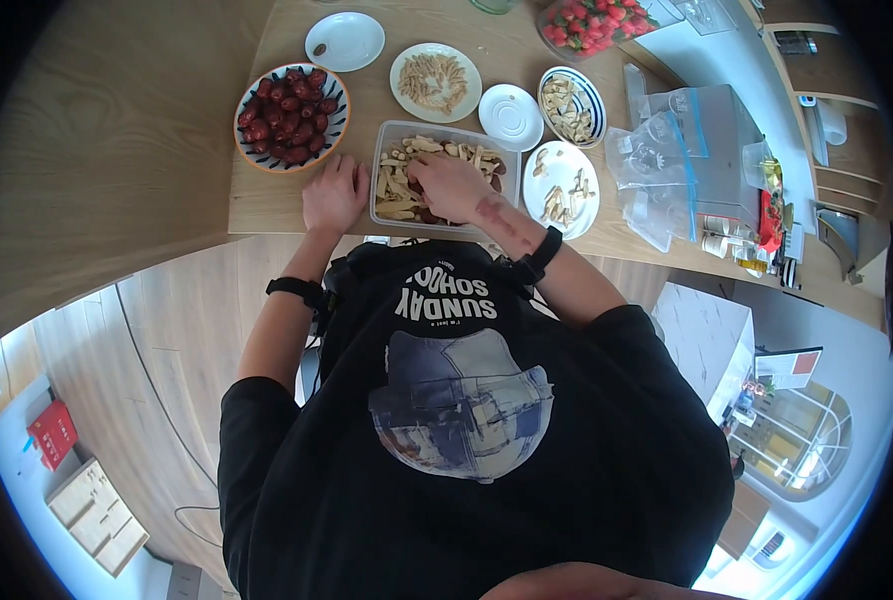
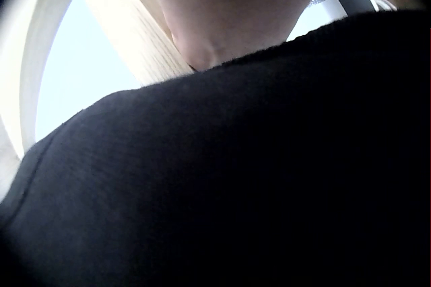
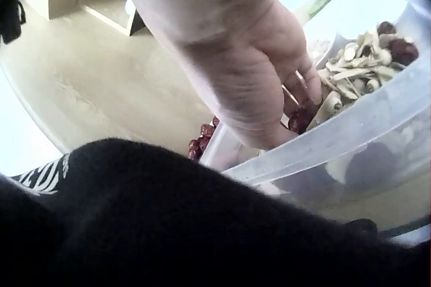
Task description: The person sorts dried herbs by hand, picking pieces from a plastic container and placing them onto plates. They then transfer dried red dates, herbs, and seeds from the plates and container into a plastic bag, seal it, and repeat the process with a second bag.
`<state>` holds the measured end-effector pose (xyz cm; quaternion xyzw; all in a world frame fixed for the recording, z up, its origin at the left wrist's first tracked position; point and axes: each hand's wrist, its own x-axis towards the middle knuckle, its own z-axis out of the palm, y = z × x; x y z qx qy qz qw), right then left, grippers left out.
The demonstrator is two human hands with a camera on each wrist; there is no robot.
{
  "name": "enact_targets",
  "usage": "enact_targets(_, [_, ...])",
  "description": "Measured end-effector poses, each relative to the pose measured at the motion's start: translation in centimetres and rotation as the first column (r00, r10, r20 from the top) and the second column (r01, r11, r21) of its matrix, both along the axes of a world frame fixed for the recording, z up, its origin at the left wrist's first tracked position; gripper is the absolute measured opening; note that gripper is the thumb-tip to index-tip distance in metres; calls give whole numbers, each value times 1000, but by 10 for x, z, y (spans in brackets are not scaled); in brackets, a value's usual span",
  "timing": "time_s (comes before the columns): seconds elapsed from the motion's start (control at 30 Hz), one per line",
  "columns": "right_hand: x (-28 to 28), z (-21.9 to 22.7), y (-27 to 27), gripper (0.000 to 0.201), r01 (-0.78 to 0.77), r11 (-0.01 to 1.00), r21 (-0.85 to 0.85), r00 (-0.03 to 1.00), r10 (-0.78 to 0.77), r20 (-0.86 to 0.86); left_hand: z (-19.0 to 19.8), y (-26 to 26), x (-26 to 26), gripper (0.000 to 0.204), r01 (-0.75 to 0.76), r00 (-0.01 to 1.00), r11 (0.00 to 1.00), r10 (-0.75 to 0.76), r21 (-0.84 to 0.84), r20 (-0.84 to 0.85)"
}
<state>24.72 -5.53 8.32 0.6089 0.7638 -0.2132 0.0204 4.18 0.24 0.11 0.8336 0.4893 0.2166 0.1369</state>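
Note:
A clear plastic box [image 1: 513,190] full of pale dried slices [image 1: 396,190] and dark red dates stands at the table's near edge. Into its left part reaches my right hand [image 1: 451,188], fingers bent down among the slices. In the right wrist view, a red date [image 3: 304,116] sits between the thumb and fingers of that hand [image 3: 249,85]. My left hand [image 1: 336,197] rests on the table just left of the box, fingers loosely bent, holding nothing. Only skin and dark shirt cloth fill the left wrist view; the left fingers are hidden there.
Left of the box is a patterned bowl [image 1: 342,128] of red dates. Behind and right stand plates with pale pieces [image 1: 433,82], a white saucer [image 1: 510,117], a striped bowl [image 1: 598,112] and a white plate [image 1: 533,200]. Plastic bags [image 1: 656,160] and a strawberry tub [image 1: 586,28] lie farther right.

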Motion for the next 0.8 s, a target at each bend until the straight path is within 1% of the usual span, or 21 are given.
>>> enact_targets(0.1, [0,10,4,32,-23,999,-45,999,21,-45,2,0,-1,22,-7,1000,1000,7,1,-5])
enact_targets(0.23, [8,-4,1,32,-11,1000,-13,997,10,-74,0,0,0,23,-8,1000,1000,8,19,-5])
enact_targets(0.3, [9,-3,-2,31,24,997,-68,999,-27,-40,1,0,0,23,-9,1000,1000,9,16,-9])
enact_targets(0.33, [11,-2,-3,31,22,997,-68,999,-24,-40,1,0,0,22,-9,1000,1000,9,14,-12])
enact_targets(0.4, [12,7,-3,29,53,992,-118,992,-66,-109,0,0,0,22,-12,1000,1000,12,1,-21])
enact_targets(0.53, [15,10,-2,28,5,987,-160,991,-27,-134,1,0,0,21,-12,1000,1000,12,-20,-27])
enact_targets(0.6, [15,5,-5,26,7,996,-88,988,-20,-150,1,0,0,21,-10,999,1000,9,-24,-36])
enact_targets(0.63, [15,2,-7,26,8,996,-88,988,-21,-151,1,0,0,21,-10,999,1000,8,-27,-45])
enact_targets(0.7, [13,1,-8,26,17,996,-86,997,-24,-76,-1,0,0,22,-6,999,1000,6,-23,-41])
enact_targets(0.73, [14,1,-9,26,17,996,-86,997,-24,-77,-1,0,0,22,-5,999,1000,4,-18,-37])
enact_targets(0.8, [15,9,-9,25,-27,997,79,998,31,-55,0,0,0,22,-7,999,1000,7,-21,-38])
